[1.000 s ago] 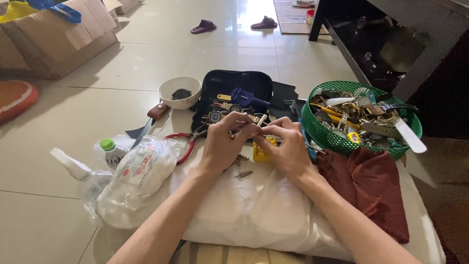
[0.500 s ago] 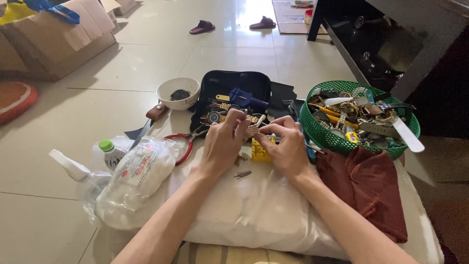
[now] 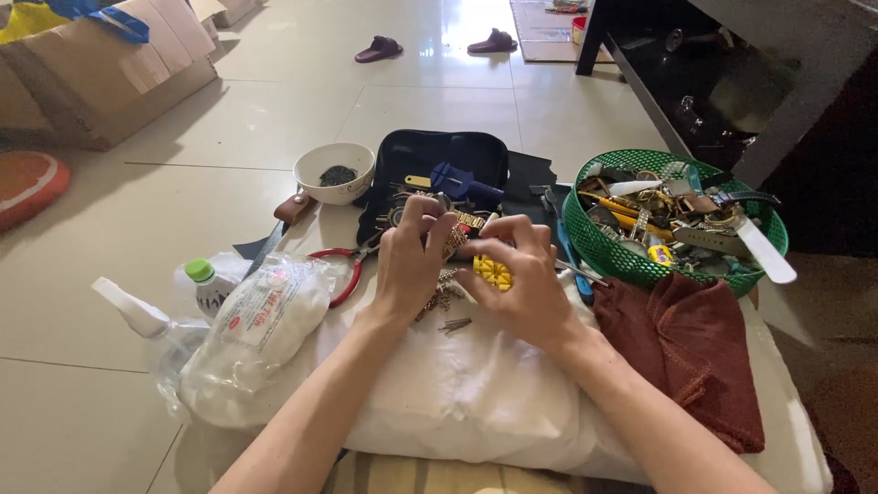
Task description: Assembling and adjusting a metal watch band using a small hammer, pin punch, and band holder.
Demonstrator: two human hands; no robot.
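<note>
My left hand [image 3: 412,265] and right hand [image 3: 521,279] meet over the far edge of the white cushion [image 3: 457,402]. The fingers of both pinch a gold metal watch band [image 3: 455,240], just above the yellow block [image 3: 492,272].

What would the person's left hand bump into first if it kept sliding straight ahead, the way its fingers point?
Probably the open dark tool case lying just beyond the left hand, with its blue tool. The hand already holds a metal watch band; depth is hard to judge from this view.
</note>
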